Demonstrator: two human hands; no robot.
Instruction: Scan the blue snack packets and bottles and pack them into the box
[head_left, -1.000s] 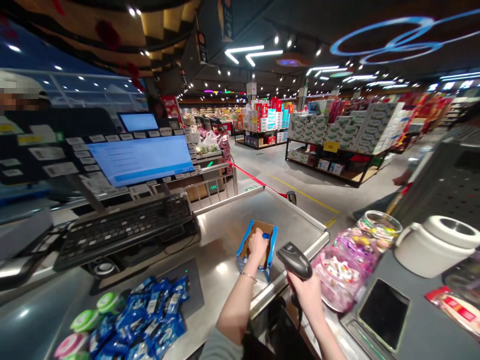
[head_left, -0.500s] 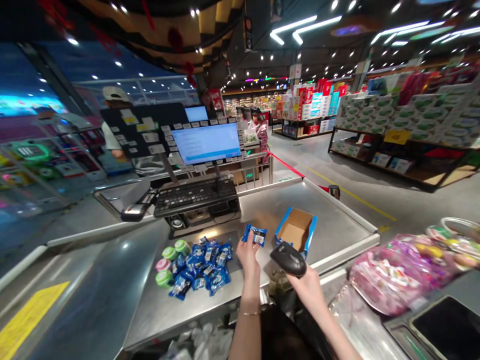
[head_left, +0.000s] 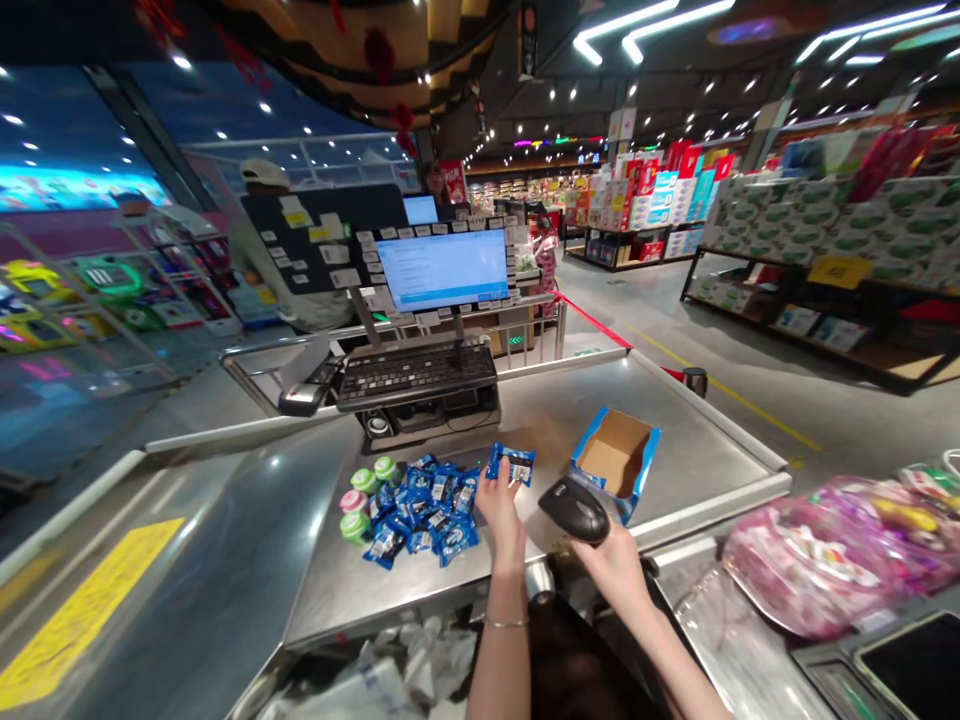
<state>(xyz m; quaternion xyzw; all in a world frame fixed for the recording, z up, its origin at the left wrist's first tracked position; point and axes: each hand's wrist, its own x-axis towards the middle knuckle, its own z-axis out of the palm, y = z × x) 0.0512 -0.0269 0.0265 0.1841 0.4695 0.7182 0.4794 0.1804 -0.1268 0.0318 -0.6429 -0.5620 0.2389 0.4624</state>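
Observation:
My left hand (head_left: 501, 503) is closed on a small blue snack packet (head_left: 512, 464), held above the metal counter (head_left: 525, 400) with a printed label showing. In my right hand (head_left: 611, 560) is a black handheld barcode scanner (head_left: 574, 510), its head pointing left toward the packet. A pile of similar blue packets (head_left: 424, 508) lies on the counter to the left of my left hand. Beside that pile stand several small round containers with green or pink lids (head_left: 364, 481). Just beyond the scanner sits an open blue cardboard box (head_left: 616, 452), its brown inside showing.
A monitor (head_left: 444, 270) and a black keyboard (head_left: 417, 372) stand at the counter's back. Pink plastic bags (head_left: 817, 555) lie at the right. White plastic bags (head_left: 420, 665) hang below the front edge. A person in a cap (head_left: 289, 270) is behind the monitor.
The view has turned a little to the left, so the counter things appear farther right. Both hands keep their holds, and the packet and scanner stay close together.

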